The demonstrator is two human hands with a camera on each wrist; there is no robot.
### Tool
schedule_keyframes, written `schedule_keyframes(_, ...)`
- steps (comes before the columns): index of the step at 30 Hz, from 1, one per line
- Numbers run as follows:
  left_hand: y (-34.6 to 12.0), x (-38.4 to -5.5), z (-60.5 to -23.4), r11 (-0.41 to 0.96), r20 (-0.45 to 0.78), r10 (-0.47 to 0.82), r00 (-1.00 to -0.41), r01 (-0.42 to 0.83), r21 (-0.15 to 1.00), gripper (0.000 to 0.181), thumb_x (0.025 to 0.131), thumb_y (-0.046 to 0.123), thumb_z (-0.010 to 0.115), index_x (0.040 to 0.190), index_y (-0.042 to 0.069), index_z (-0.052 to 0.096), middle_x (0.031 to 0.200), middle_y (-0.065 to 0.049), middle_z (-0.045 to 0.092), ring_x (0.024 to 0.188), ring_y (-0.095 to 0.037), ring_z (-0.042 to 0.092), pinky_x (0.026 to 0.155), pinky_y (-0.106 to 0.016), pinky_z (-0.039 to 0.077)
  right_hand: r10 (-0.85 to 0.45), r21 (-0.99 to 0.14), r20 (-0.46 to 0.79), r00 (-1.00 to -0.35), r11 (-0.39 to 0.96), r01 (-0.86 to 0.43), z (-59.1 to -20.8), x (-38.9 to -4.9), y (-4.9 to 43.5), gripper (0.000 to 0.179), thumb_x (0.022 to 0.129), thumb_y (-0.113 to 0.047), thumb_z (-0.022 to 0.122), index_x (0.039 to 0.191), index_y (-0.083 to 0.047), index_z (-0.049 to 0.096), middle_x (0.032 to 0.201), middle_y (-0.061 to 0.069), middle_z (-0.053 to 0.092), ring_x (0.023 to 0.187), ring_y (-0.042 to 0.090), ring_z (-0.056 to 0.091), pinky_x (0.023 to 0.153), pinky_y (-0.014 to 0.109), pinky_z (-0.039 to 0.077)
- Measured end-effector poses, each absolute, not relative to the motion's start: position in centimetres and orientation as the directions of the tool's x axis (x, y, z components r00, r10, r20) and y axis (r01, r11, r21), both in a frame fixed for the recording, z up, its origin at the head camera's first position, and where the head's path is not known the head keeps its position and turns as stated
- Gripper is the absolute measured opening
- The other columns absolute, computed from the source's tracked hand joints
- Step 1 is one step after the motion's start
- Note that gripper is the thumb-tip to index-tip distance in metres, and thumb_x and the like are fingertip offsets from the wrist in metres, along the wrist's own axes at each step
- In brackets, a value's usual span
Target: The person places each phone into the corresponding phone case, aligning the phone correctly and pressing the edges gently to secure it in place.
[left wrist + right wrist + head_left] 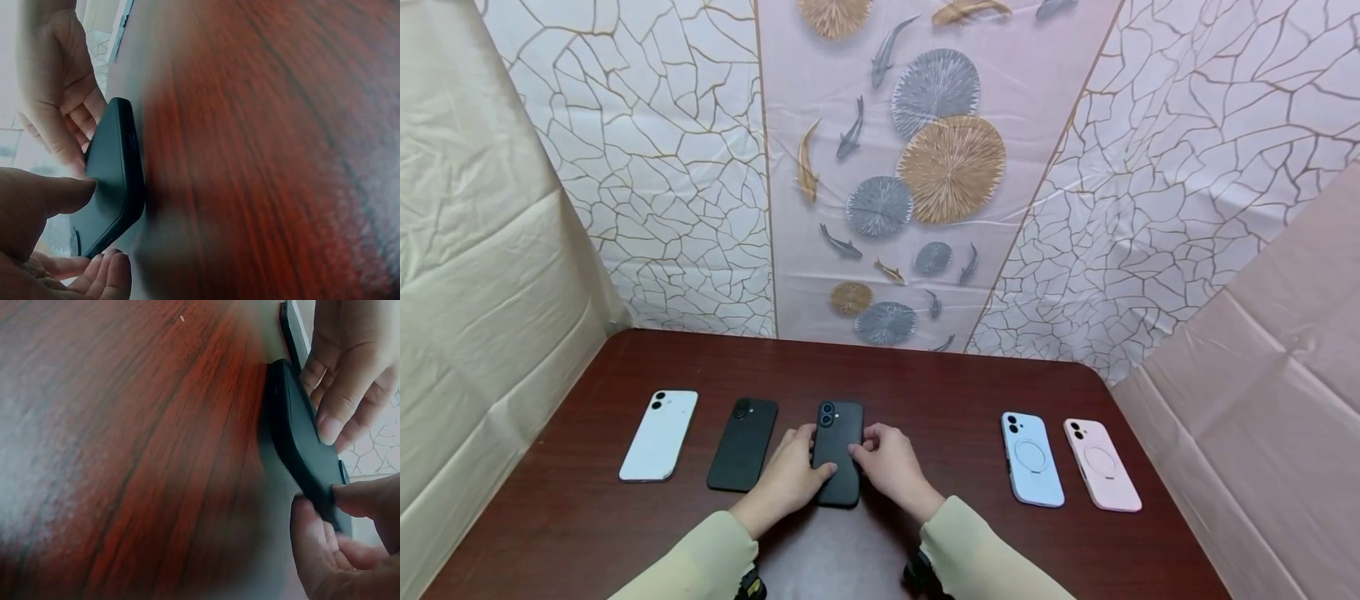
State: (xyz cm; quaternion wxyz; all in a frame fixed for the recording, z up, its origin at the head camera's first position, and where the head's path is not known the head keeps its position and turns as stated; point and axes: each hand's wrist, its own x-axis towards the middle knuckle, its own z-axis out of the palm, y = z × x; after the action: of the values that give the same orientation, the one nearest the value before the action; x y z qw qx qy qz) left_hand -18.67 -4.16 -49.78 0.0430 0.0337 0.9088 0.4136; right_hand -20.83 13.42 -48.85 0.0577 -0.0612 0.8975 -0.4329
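Observation:
A black phone point(841, 454) lies back up, its two stacked camera lenses at the far end. My left hand point(792, 473) grips its left long edge, the thumb on the back and the fingers along the side. From the right, my right hand point(891, 465) pinches the opposite long edge between thumb and fingers. In the left wrist view the same black phone point(107, 165) is tilted close over the table, with left fingertips point(115, 275) at its lower edge. The right wrist view shows the black phone point(306, 437) between both hands, the right thumb point(356, 499) on its back.
Left of the hands lie another black phone point(742, 446) with a single round camera, and a white phone point(658, 436). To the right are a light blue phone case point(1037, 479) and a pink one point(1108, 483), each with a ring. The dark red wooden table point(940, 392) meets patterned cloth behind.

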Motion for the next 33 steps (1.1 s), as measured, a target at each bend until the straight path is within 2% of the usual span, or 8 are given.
schedule_keyframes(4, -4.1, -18.8, -49.7, 0.670, -0.055, 0.097, -0.994, 0.024, 0.742, 0.068, 0.084, 0.024, 0.077, 0.136, -0.005, 0.045, 0.117, -0.019, 0.047, 0.096, -0.025, 0.055, 0.080, -0.041, 0.048, -0.145, -0.733, -0.055, -0.988, 0.678, -0.059, -48.7, -21.0, 13.1, 0.035, 0.088, -0.020, 0.072, 0.113, 0.003, 0.062, 0.081, 0.001, 0.061, 0.072, 0.013, 0.056, 0.066, 0.033, 0.050)
schedule_keyframes(11, -4.6, -19.3, -50.0, 0.652, -0.088, 0.131, -0.987, 0.019, 0.758, 0.069, 0.084, 0.022, 0.077, 0.136, -0.008, 0.044, 0.119, -0.020, 0.044, 0.101, -0.026, 0.055, 0.082, -0.041, 0.049, -0.165, -0.697, -0.097, -0.982, 0.715, -0.051, -48.6, -21.3, 12.8, 0.039, 0.087, -0.021, 0.073, 0.115, 0.004, 0.061, 0.083, 0.001, 0.058, 0.074, 0.015, 0.054, 0.069, 0.036, 0.049)
schedule_keyframes(15, -4.8, -19.5, -49.9, 0.630, -0.097, 0.175, -0.980, 0.035, 0.776, 0.063, 0.087, 0.014, 0.073, 0.136, -0.011, 0.042, 0.118, -0.020, 0.045, 0.104, -0.029, 0.057, 0.083, -0.040, 0.051, -0.173, -0.687, -0.126, -0.977, 0.725, -0.040, -48.6, -21.5, 12.8, 0.042, 0.088, -0.022, 0.073, 0.118, 0.005, 0.061, 0.086, 0.002, 0.059, 0.077, 0.015, 0.055, 0.071, 0.037, 0.050)
schedule_keyframes(22, -5.0, -19.5, -49.6, 0.667, -0.119, 0.221, -0.968, 0.062, 0.742, 0.057, 0.092, 0.008, 0.063, 0.139, -0.012, 0.039, 0.118, -0.020, 0.046, 0.106, -0.029, 0.054, 0.085, -0.044, 0.049, -0.184, -0.668, -0.138, -0.973, 0.743, -0.046, -48.5, -21.5, 12.7, 0.043, 0.088, -0.022, 0.073, 0.119, 0.005, 0.061, 0.091, 0.003, 0.061, 0.080, 0.015, 0.056, 0.071, 0.037, 0.051)
schedule_keyframes(28, -5.0, -19.7, -49.4, 0.689, -0.146, 0.224, -0.964, 0.050, 0.723, 0.061, 0.087, 0.006, 0.064, 0.139, -0.013, 0.039, 0.120, -0.021, 0.045, 0.111, -0.031, 0.050, 0.088, -0.045, 0.047, -0.194, -0.646, -0.142, -0.971, 0.761, -0.058, -48.5, -21.6, 12.7, 0.043, 0.088, -0.023, 0.073, 0.119, 0.005, 0.061, 0.090, 0.004, 0.061, 0.076, 0.014, 0.056, 0.070, 0.035, 0.050)
schedule_keyframes(33, -4.9, -19.9, -49.4, 0.711, -0.147, 0.229, -0.962, 0.062, 0.701, 0.065, 0.085, 0.010, 0.068, 0.137, -0.015, 0.040, 0.120, -0.024, 0.046, 0.112, -0.033, 0.049, 0.089, -0.044, 0.046, -0.207, -0.633, -0.127, -0.970, 0.770, -0.082, -48.6, -21.7, 12.5, 0.041, 0.087, -0.021, 0.073, 0.117, 0.004, 0.063, 0.094, 0.009, 0.064, 0.079, 0.015, 0.058, 0.068, 0.034, 0.051)
